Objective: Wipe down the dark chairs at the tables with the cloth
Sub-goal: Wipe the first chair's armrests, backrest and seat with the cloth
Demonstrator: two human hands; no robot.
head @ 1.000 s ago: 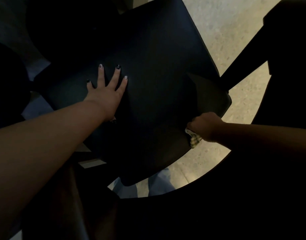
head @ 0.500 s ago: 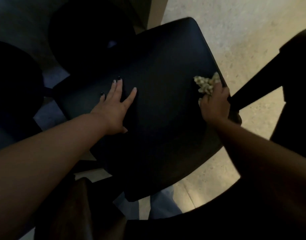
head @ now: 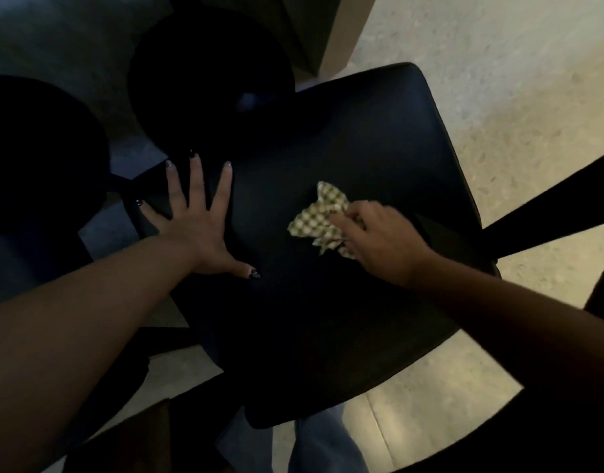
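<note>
both your hands are on the dark chair seat (head: 345, 302). your left hand (head: 194, 230) lies flat near the seat's left edge, fingers spread and straight, holding nothing. your right hand (head: 379, 240) has curled fingers gripping the checked cloth (head: 319, 221) against the middle of the seat. farther away, two round dark stools (head: 208, 80) stand on the floor (head: 498, 97).

Head view dim overall, underexposed. Brightest area is the pale floor (head: 498, 107) at upper right and right; light seems to come from that side. Chair seat (head: 345, 138) nearly black, faint sheen on its far edge. Left side and bottom corners lost in shadow. Wide-angle bending at edges; mild softness throughout.
</note>
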